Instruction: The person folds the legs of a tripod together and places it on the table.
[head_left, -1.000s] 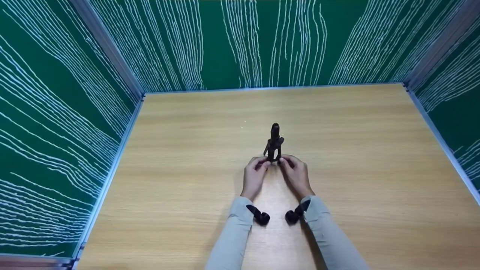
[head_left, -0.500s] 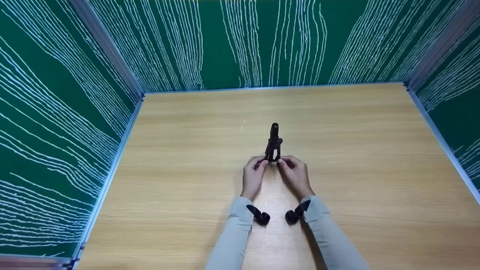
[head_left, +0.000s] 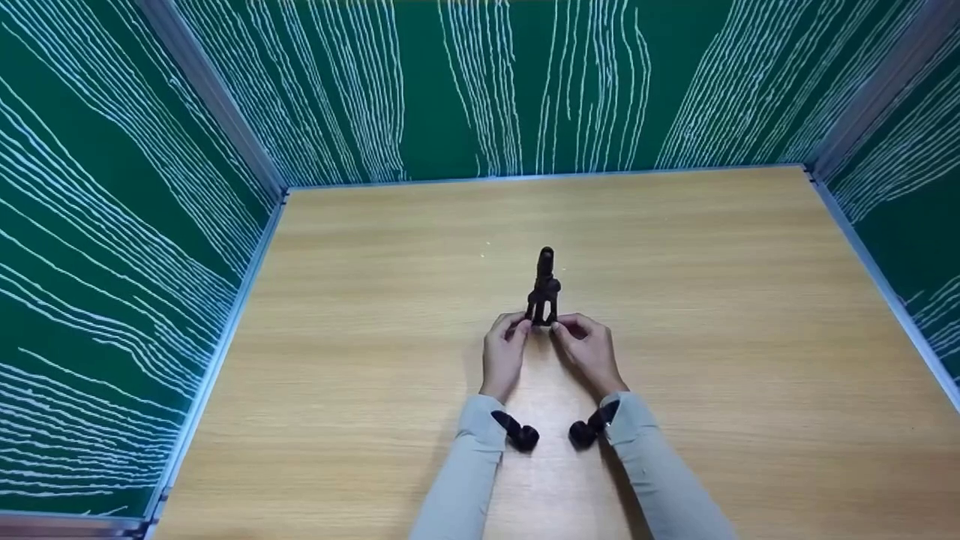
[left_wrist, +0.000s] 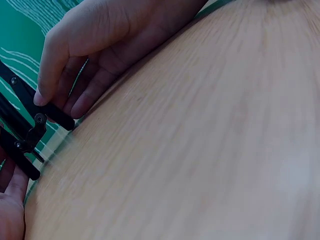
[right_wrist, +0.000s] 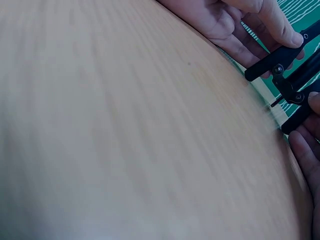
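Observation:
A small black tripod (head_left: 545, 289) stands upright between the hands in the head view, its folded legs pointing down at the table. My left hand (head_left: 504, 356) pinches the foot end of one leg between thumb and fingers. On the other side my right hand (head_left: 590, 352) pinches another leg the same way. Seen from the left wrist, the hinged braces (left_wrist: 37, 125) and leg ends come close over the wood, with the right hand (left_wrist: 100, 35) higher in the picture. The right wrist view shows two legs (right_wrist: 272, 62) and the central column, a thumb laid along one leg.
A light wooden tabletop (head_left: 375, 420) surrounds the work. Green panels (head_left: 435, 135) with white wavy lines wall it in at the back and both sides, with metal corner posts (head_left: 225, 97). Black wrist cameras (head_left: 521, 435) sit on both grey sleeves. Small pale specks dot the wood.
The tripod has turned slightly about its upright axis and shifted a little left. Its side parts now lie nearer the column. Both hands keep their pinch, moving slightly left with it.

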